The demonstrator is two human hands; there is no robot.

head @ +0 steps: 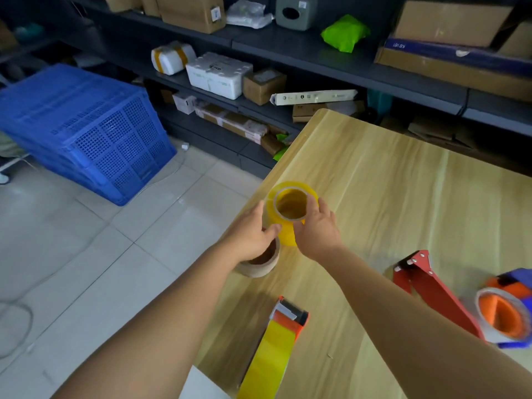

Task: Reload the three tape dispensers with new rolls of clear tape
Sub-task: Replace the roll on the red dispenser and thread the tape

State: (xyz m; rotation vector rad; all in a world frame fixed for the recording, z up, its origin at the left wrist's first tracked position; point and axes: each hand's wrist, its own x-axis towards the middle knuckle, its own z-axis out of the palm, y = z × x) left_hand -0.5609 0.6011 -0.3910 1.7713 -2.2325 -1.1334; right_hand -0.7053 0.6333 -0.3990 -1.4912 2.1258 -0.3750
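A stack of yellowish clear tape rolls (283, 230) stands near the left edge of the wooden table (403, 180). My left hand (253, 237) and my right hand (316, 228) both grip the stack from either side. An empty brown cardboard core (263, 263) lies under my left wrist. An orange dispenser (290, 312) loaded with a yellowish roll (266, 361) lies at the near edge. A red metal dispenser (431, 283) lies to the right, partly behind my right forearm. A blue and orange dispenser (509, 309) holding a roll sits at the far right.
A blue plastic crate (92, 131) leans on the tiled floor to the left. Dark shelving (316, 50) with cardboard boxes, foam packages and a green parcel runs along the back. A white cable (17, 315) trails over the floor.
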